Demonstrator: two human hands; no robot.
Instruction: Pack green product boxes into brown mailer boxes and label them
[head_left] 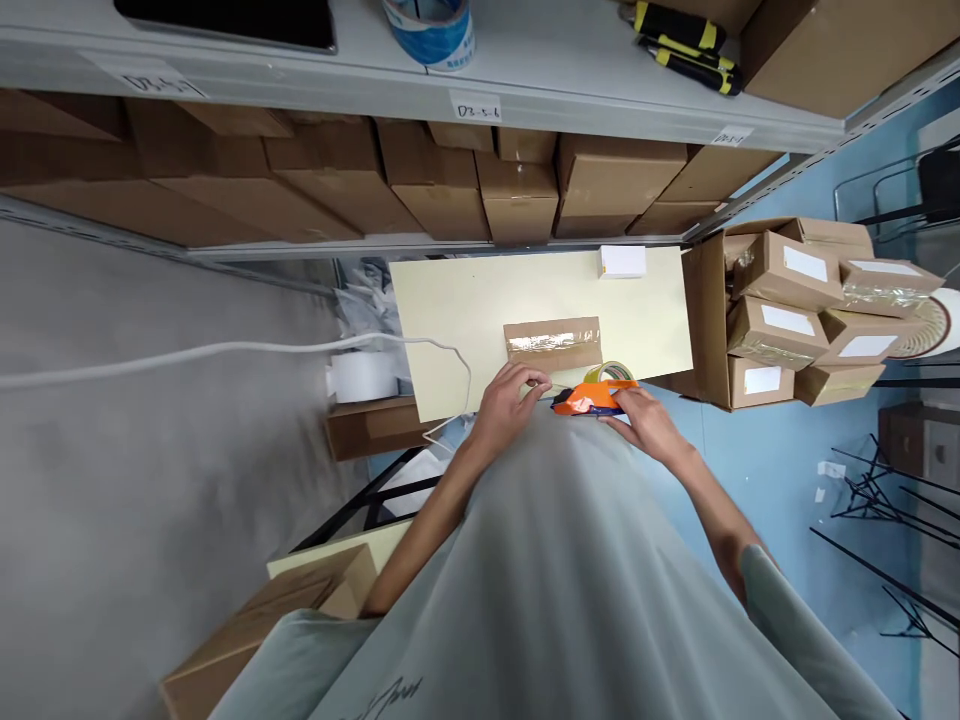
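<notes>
My right hand [649, 425] is closed around an orange tape dispenser [586, 398] with a roll of yellowish packing tape [611, 371] on it. The dispenser is held at the table's near edge, its dark cutting end toward my left. My left hand [510, 402] is pinched just left of that end. A thin strip of tape seems to run between its fingertips and the dispenser, though it is small in view. Beyond both hands a brown cardboard box [553, 358] lies on the cream table [457, 300], with shiny clear tape along its top.
A small white box [622, 262] sits at the table's far edge. To the right stands a large carton [705, 310] filled with several labelled boxes. Above is a grey shelf [525, 85] with box cutters [686, 45] and a blue tape roll [431, 35]. A white cable [315, 347] crosses from the left.
</notes>
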